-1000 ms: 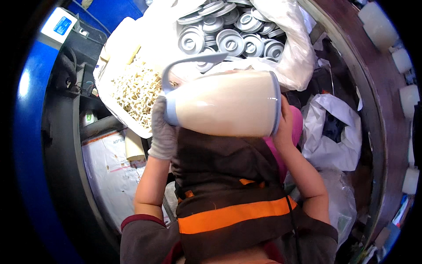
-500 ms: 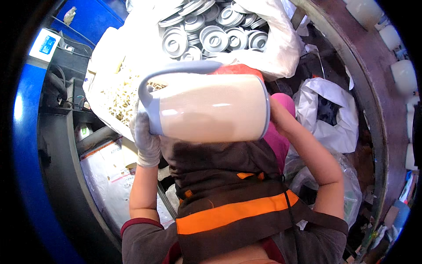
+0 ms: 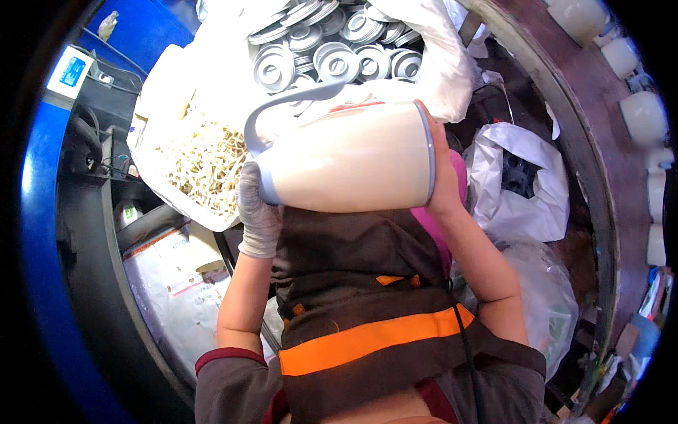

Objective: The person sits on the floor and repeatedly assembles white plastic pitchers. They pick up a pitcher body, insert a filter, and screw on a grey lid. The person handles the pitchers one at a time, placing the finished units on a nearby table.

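Observation:
A large cream jug [image 3: 346, 159] with a grey-blue rim and a curved grey-blue handle [image 3: 296, 97] lies on its side in the air above my lap. My left hand [image 3: 256, 215], in a pale knitted glove, grips the narrower grey-blue end at the left. At the other end my bare right hand [image 3: 443, 177] wraps round the grey-blue edge; part of its fingers is hidden behind the jug. The handle's free end points away from me, to the right.
Beyond the jug, a white sack [image 3: 441, 63] holds many grey round lids [image 3: 336, 62]. Small pale ring-like pieces [image 3: 205, 166] fill a white bag at the left. Another white bag [image 3: 554, 191] with dark parts stands at the right, near a shelf edge [image 3: 575, 120] with several white jugs [image 3: 643, 119].
The jug has tilted, its right end rising a little and turning away. My right hand has shifted up around its edge, and my left hand has moved slightly right.

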A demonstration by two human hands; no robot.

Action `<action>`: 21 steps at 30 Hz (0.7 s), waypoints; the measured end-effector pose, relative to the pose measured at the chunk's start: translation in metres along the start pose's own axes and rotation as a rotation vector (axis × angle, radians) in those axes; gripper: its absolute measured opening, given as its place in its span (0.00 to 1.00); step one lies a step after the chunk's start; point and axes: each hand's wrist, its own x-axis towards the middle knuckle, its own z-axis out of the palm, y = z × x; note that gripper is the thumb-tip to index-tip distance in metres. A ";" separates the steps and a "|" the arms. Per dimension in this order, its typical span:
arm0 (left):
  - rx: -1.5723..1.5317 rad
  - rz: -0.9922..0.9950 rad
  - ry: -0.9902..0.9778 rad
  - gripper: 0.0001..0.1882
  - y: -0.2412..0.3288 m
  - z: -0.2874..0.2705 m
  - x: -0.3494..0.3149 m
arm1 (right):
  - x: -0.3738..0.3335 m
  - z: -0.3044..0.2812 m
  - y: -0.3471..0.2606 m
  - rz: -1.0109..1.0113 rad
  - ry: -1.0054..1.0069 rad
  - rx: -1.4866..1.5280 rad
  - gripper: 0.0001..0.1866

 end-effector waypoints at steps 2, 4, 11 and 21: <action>0.024 -0.015 0.012 0.27 0.000 -0.001 0.000 | -0.002 -0.002 0.006 -0.103 0.003 -0.186 0.33; 0.046 -0.019 -0.002 0.28 0.001 -0.006 0.000 | 0.005 -0.015 0.006 -0.067 0.005 -0.224 0.31; 0.447 -0.066 -0.488 0.28 0.018 0.038 0.007 | -0.014 -0.012 -0.058 0.325 -0.378 -0.478 0.13; 0.626 0.439 0.214 0.13 0.028 -0.113 0.024 | 0.010 -0.171 -0.172 -0.742 1.060 -1.492 0.15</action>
